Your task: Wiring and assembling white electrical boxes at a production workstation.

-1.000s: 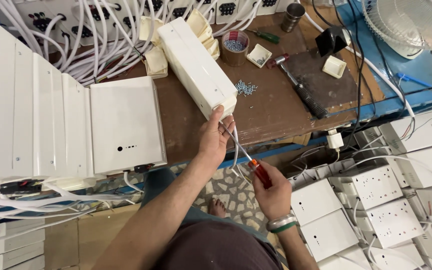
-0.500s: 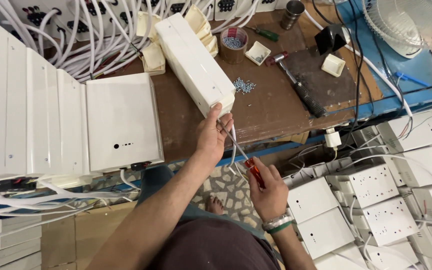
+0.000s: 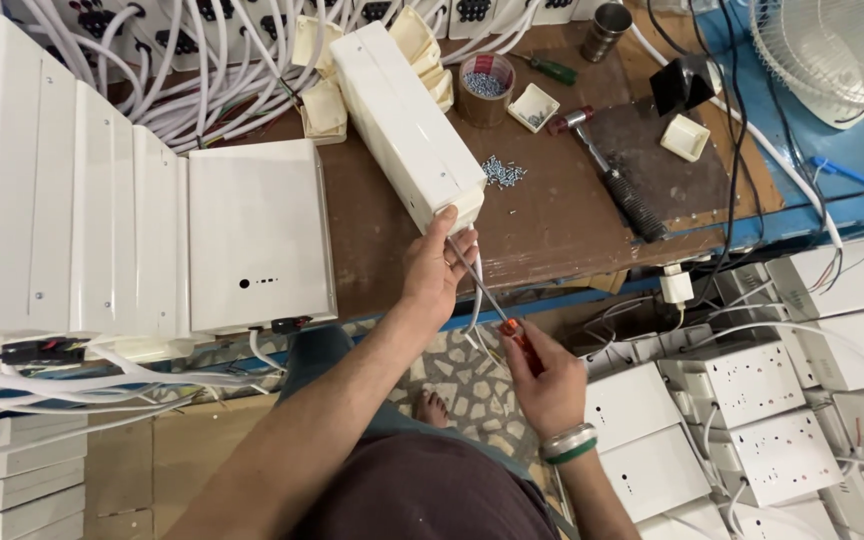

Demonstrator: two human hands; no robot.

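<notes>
Still the same grip: left hand (image 3: pixel 439 275) clasping white box (image 3: pixel 407 125), right hand (image 3: pixel 544 375) wrapped round screwdriver (image 3: pixel 497 310), over cluttered brown counter (image 3: pixel 552 215).

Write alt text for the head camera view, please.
The left hand steadies a long white box on a brown workbench while the right hand drives a red-handled screwdriver into its end. More white boxes and cables surround them.

No packages, labels, signs or screens show anywhere in this view
</notes>
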